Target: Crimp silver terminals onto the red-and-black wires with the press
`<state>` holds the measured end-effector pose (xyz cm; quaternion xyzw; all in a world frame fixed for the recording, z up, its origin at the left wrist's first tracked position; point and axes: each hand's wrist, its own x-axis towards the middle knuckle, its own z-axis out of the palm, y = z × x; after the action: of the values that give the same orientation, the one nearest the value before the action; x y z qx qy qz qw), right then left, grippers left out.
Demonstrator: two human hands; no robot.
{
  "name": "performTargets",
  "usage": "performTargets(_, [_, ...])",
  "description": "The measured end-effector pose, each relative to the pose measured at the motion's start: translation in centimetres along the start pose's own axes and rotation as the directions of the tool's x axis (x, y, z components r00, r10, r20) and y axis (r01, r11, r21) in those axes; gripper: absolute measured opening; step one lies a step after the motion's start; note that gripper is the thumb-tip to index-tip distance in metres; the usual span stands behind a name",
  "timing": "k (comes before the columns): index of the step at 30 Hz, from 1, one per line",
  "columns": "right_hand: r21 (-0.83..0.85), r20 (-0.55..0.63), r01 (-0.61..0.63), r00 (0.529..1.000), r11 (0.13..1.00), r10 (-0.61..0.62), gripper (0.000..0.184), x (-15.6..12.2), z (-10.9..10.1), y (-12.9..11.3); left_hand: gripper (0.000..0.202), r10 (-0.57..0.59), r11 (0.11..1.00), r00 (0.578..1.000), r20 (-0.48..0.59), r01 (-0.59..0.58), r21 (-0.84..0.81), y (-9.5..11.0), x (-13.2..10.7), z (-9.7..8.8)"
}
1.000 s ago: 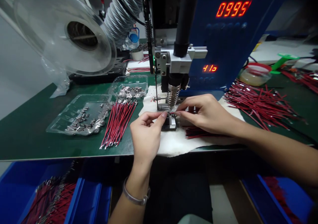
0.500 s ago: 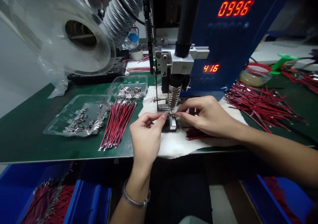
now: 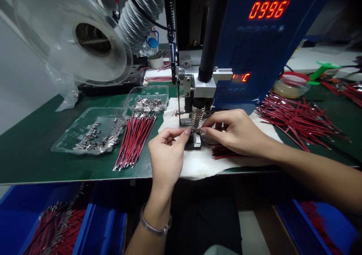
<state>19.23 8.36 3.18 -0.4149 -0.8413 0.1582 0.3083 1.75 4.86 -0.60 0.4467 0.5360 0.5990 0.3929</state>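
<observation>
Grips of the left hand (image 3: 167, 155) and right hand (image 3: 239, 130) were pinched narrow beside a shiny, curly metal tube (image 3: 197, 117).

A thin wire (image 3: 199, 130), apparently dark red though mostly hidden, lies crosswise by a small silvery fixture block (image 3: 196, 139). The block sits directly below the coil-wrapped metal nozzle (image 3: 197, 116), which points down close to the wire.
</observation>
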Motion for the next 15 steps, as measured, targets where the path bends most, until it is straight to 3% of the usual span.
performTargets(15, [0.015,-0.002,0.008,1.000,1.000,-0.008,0.012,0.00,0.09,-0.03,0.024,-0.004,1.000,1.000,0.000,0.004,-0.019,-0.03,-0.06,0.02])
